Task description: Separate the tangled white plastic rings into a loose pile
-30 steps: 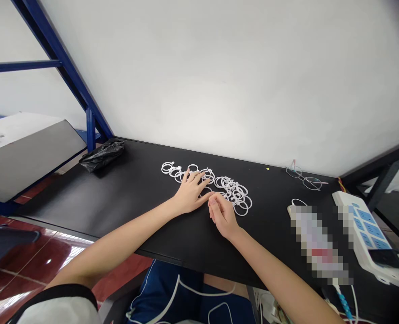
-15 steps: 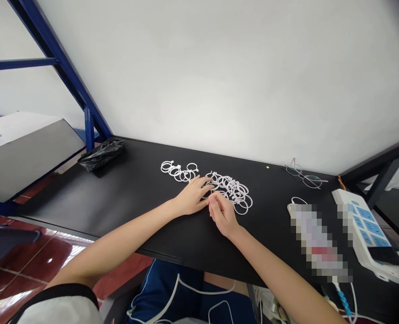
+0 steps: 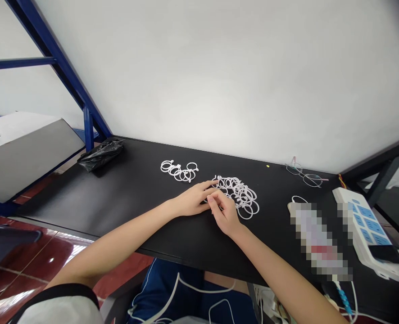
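Flat above the black tabletop, my left hand has its fingers stretched out, their tips at the left edge of a pile of white rings. The rings are thin, with small knobs, and overlap one another. My right hand is curled, thumb against the bent fingers, right up against the left fingertips and in front of the pile. Whatever its fingers may hold is hidden. A smaller group of white rings lies farther back, to the left of the pile and beyond my left hand.
On the right of the black table are eyeglasses, a blurred-out phone-like object with a cable, and a white power strip. A crumpled black plastic bag lies at the far left. The wall rises behind.
The larger ring pile has shifted slightly to the right and away from the smaller group. My left hand has moved a little right with it; my right hand stays close by, still curled.
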Action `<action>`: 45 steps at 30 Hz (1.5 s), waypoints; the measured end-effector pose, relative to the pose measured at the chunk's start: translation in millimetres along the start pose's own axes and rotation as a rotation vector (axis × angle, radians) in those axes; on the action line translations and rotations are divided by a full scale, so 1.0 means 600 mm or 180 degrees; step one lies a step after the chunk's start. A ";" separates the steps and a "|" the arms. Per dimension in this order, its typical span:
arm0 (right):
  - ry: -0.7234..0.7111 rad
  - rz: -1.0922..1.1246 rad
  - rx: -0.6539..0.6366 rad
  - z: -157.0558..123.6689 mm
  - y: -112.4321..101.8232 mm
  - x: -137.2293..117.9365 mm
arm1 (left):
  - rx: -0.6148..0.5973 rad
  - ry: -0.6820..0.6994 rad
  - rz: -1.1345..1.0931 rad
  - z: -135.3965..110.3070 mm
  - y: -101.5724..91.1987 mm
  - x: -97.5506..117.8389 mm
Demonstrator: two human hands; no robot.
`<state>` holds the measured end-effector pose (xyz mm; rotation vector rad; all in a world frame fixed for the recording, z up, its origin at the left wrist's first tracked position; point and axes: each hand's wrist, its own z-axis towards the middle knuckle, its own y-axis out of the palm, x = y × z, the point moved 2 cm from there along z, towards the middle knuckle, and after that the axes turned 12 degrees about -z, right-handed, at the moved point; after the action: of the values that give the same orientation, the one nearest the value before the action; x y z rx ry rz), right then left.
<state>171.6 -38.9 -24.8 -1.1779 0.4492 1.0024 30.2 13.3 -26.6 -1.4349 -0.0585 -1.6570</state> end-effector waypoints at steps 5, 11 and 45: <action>0.0008 -0.0408 0.0474 0.006 -0.018 0.002 | 0.0186 -0.0199 0.0229 -0.003 -0.005 -0.003; 0.0373 -0.1056 0.1137 0.027 -0.073 0.039 | 0.0311 -0.0096 0.0491 -0.003 -0.004 0.002; 0.0711 -0.0055 0.1728 0.046 -0.120 0.067 | -0.0077 0.0014 0.1101 -0.006 -0.005 -0.003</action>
<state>246.8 -0.1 -5.5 -0.7987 0.8288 0.6722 25.6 14.1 -27.8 -1.3713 0.2024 -1.3800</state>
